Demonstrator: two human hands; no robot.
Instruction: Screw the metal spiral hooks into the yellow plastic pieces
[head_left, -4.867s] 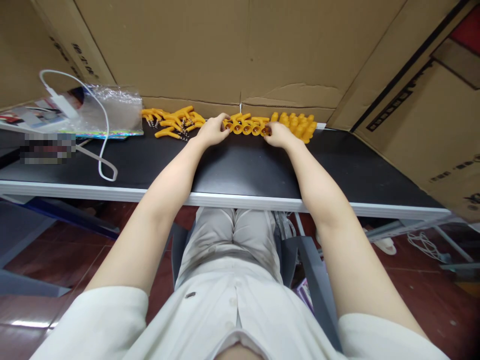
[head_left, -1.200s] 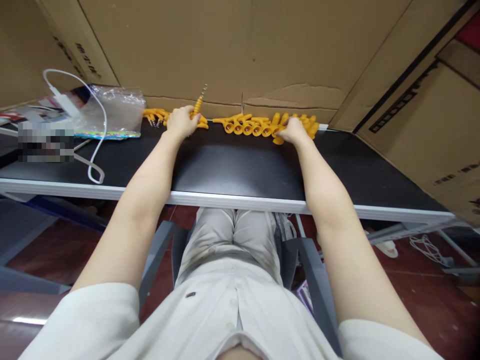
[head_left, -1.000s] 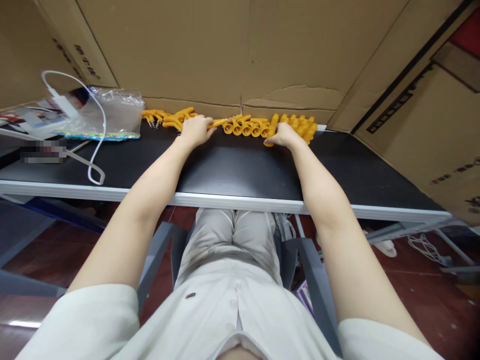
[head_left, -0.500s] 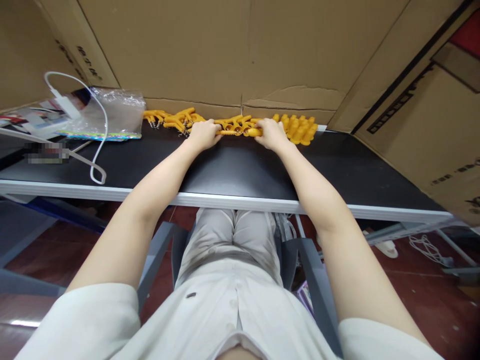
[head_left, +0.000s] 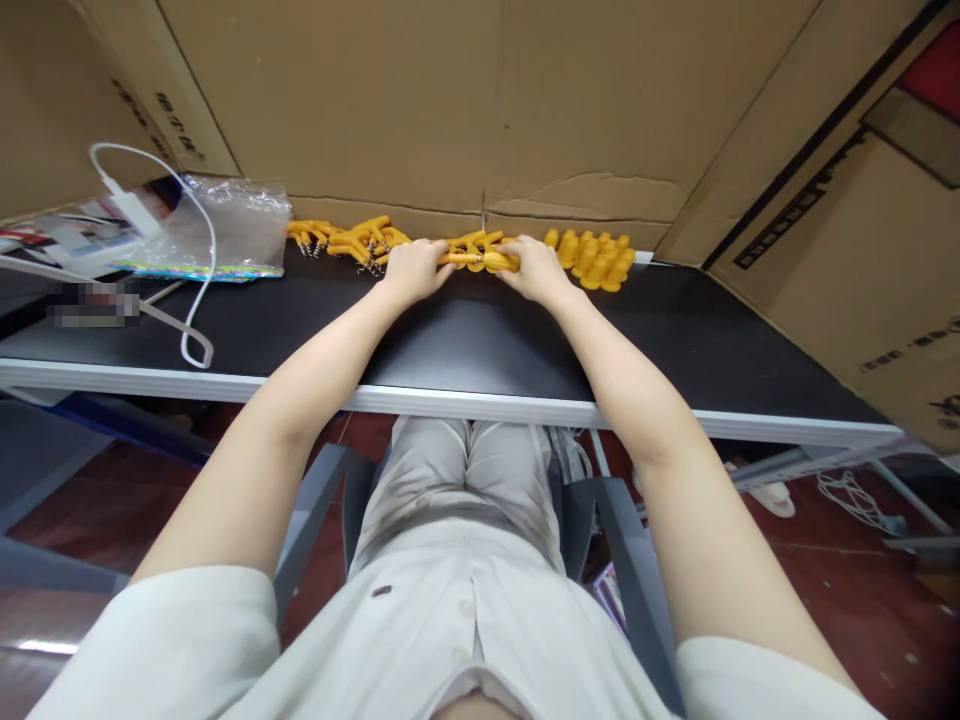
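Note:
My left hand is closed on the left end of a slim yellow piece with a ridged or twisted middle. My right hand pinches a thicker, rounded yellow piece whose left end meets the slim one; whether they are joined I cannot tell. Just behind lie yellow forked pieces. Left of my left hand is a heap of yellow branched handles with silver metal spirals, like corkscrews. Beyond my right hand, several yellow bottle-shaped pieces stand in a close group.
A cardboard wall rises behind the black table, and another cardboard panel borders the right side. On the left lie a clear plastic bag, a white cable and a grey curved bar.
Both hands have come closer together, my left hand shifting slightly right and my right hand slightly left. The yellow pieces between them have drawn together. The surrounding piles look unchanged.

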